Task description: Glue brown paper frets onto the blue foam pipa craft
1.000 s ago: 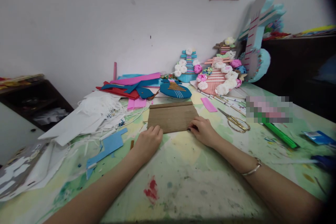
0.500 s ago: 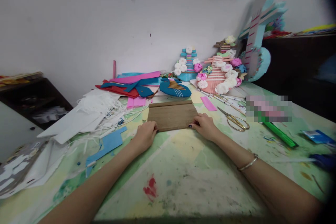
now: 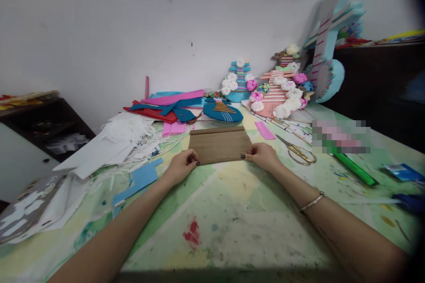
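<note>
A brown sheet (image 3: 221,146), which looks like crepe paper, lies flat on the table with a folded strip along its far edge. At its near left corner, my left hand (image 3: 182,166) has thumb and forefinger pinched on the paper. My right hand (image 3: 262,155) pinches the near right corner, its thumb resting along the edge. To the right of that hand lie gold-handled scissors (image 3: 297,150), blades pointing away to the left. A small pink paper strip (image 3: 264,130) sits just beyond the right hand.
White sheets and shredded strips (image 3: 128,132) pile up on the left, near a blue paper piece (image 3: 142,179). Behind are coloured papers (image 3: 175,97) and decorated boat-like crafts (image 3: 239,84). A green cutter-like tool (image 3: 355,168) lies on the right. The table (image 3: 239,225) carries paint stains.
My left thumb now shows at the paper's near edge, with the fingers lifted and curled differently. The right hand keeps its pinch. The view has shifted slightly.
</note>
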`<action>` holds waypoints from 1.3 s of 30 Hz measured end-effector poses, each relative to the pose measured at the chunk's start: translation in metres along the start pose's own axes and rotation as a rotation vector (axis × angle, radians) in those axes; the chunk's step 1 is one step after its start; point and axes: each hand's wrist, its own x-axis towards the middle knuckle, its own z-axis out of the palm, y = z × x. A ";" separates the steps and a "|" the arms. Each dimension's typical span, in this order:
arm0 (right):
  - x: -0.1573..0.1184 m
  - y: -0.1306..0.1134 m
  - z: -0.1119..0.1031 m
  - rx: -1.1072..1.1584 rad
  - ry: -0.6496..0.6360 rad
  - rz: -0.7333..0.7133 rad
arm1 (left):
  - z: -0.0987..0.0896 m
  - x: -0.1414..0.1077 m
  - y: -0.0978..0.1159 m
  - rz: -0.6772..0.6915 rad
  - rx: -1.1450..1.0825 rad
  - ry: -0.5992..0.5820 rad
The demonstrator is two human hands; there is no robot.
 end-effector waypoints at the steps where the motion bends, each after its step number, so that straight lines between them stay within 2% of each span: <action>1: -0.001 0.001 0.000 0.014 0.009 -0.025 | -0.001 -0.001 0.000 0.019 -0.007 -0.002; 5: -0.004 0.001 0.004 0.046 0.041 -0.193 | -0.001 -0.002 0.001 0.084 0.034 0.001; 10: -0.007 -0.001 0.008 0.030 0.056 -0.378 | 0.001 -0.006 0.011 0.123 0.282 0.026; 17: -0.010 0.006 0.005 -0.040 0.063 -0.541 | 0.000 -0.018 0.021 0.345 0.489 0.086; 24: -0.004 0.013 0.001 -0.084 0.052 -0.460 | -0.003 -0.015 0.014 0.431 0.508 0.086; 30: -0.004 0.012 0.002 -0.178 0.055 -0.446 | 0.001 -0.015 0.020 0.490 0.645 0.092; 34: -0.003 0.012 0.004 -0.210 0.054 -0.398 | 0.003 -0.011 0.017 0.392 0.584 0.078; 39: 0.002 0.016 0.005 -0.203 0.035 -0.281 | 0.002 -0.003 0.008 0.178 0.297 0.036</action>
